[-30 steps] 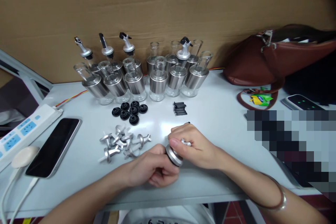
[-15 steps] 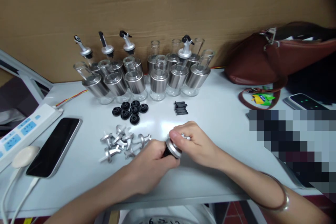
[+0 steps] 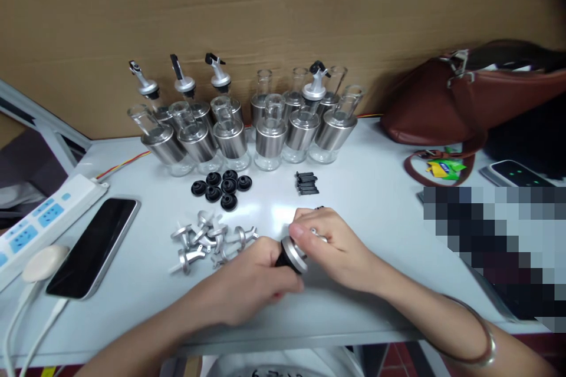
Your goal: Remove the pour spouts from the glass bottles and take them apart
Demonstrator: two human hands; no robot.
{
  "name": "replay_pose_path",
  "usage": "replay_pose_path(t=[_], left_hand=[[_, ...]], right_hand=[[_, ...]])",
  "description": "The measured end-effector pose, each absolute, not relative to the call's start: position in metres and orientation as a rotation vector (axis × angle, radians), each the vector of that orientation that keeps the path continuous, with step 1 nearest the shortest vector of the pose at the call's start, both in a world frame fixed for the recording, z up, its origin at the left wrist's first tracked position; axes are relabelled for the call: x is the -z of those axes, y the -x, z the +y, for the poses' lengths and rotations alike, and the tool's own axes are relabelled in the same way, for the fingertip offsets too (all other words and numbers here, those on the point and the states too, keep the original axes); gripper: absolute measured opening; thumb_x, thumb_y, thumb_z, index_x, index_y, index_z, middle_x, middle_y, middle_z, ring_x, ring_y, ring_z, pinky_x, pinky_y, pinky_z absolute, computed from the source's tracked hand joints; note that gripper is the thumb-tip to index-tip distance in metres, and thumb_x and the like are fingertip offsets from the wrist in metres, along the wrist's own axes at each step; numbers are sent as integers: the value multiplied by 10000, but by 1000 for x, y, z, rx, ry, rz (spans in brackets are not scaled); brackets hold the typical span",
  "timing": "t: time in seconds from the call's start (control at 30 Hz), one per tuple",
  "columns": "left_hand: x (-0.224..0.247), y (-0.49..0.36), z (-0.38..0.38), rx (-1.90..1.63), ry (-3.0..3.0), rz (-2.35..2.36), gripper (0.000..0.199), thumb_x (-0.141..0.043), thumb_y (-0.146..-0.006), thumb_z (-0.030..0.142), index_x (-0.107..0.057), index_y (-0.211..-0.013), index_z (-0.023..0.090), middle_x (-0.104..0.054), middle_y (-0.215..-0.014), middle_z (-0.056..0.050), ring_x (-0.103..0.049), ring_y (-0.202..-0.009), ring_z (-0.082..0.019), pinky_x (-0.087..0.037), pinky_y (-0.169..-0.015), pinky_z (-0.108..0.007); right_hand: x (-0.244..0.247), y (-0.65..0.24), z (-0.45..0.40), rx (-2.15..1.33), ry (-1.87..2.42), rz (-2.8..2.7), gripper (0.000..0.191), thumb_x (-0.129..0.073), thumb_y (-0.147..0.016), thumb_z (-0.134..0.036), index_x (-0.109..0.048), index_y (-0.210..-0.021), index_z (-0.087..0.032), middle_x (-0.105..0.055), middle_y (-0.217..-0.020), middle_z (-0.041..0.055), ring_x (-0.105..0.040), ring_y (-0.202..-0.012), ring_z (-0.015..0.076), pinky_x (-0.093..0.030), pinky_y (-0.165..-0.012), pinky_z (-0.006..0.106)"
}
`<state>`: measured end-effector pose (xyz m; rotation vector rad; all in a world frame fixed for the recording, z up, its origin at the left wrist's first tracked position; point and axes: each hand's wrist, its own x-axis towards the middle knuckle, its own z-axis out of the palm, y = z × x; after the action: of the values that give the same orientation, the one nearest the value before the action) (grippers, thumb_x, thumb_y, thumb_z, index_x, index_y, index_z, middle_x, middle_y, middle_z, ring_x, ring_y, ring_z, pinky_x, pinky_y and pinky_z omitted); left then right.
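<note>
Over the front middle of the table, both of my hands hold one bottle pourer (image 3: pixel 295 253) with a silver collar and a black stopper. My left hand (image 3: pixel 259 283) is closed around the black stopper end. The fingers of my right hand (image 3: pixel 338 247) wrap the silver spout, with the thumb along it near the collar. Most of the spout is hidden in that hand. Left of my hands lies a pile of silver pourer spouts (image 3: pixel 184 260). Several black ribbed stoppers (image 3: pixel 229 187) lie behind the pile. A small stack of black plastic pieces (image 3: pixel 306 183) sits beyond my right hand.
Several glass bottles (image 3: pixel 270 136) with steel sleeves stand at the back, some topped with pourers (image 3: pixel 183 83). On the left lie a power strip (image 3: pixel 33 224), a phone (image 3: pixel 92 247) and a white charger (image 3: pixel 45 263). A brown handbag (image 3: pixel 424 100) rests at the back right.
Both hands stay on the pourer, which has tilted slightly. My left fingers have shifted, showing more of the black stopper's rim. The whole view has moved a little.
</note>
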<state>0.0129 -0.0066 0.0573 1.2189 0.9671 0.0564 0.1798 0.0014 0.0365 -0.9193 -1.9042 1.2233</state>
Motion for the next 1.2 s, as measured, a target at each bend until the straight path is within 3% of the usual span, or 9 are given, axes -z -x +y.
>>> replay_pose_path(t=[0.2,0.33,0.57,0.83,1.03,1.2], left_hand=[[-44,-12,-4,87,-649,425,297,-551,-599,198,-296,-446,202,-238,-339,90,-150,-301,-39,-57,-367,-236],[-34,-16,-9,171,-451,279,239,-547,-551,200,-328,-453,203,-214,-325,100,-111,-267,-31,-75,-350,-228],[-42,-17,-10,-17,-627,356,274,-540,-624,174,-312,-473,199,-249,-357,89,-182,-297,-28,-74,-327,-211],[-44,-14,-10,-122,-917,617,331,-551,-704,275,-322,-480,191,-282,-404,92,-199,-372,-28,-128,-392,-223],[-47,-17,-9,-158,-1193,854,294,-501,-711,262,-339,-476,189,-310,-424,79,-234,-417,-55,-168,-426,-245],[-50,-19,-11,-172,-1228,901,287,-476,-722,257,-303,-502,196,-279,-437,85,-219,-443,-63,-162,-455,-253]], right_hand=[[-42,-185,2,-1155,552,-2032,431,-338,-975,-332,-315,-566,-197,-334,-502,-58,-303,-474,82,-331,-609,266],[-46,-187,4,-1114,457,-2100,447,-329,-977,-387,-310,-569,-207,-331,-507,-47,-318,-502,100,-314,-604,280],[-43,-191,8,-1263,507,-2015,450,-371,-977,-360,-338,-560,-193,-325,-516,-53,-291,-497,82,-320,-587,251],[-37,-189,5,-1635,845,-1750,535,-414,-919,-547,-377,-530,-182,-342,-517,-50,-267,-486,67,-245,-457,228],[-34,-186,8,-1776,1017,-1614,555,-478,-866,-579,-352,-493,-187,-309,-438,-74,-250,-424,52,-193,-424,229],[-34,-185,11,-1905,979,-1556,573,-492,-833,-617,-348,-471,-197,-328,-395,-78,-275,-385,49,-224,-424,226]])
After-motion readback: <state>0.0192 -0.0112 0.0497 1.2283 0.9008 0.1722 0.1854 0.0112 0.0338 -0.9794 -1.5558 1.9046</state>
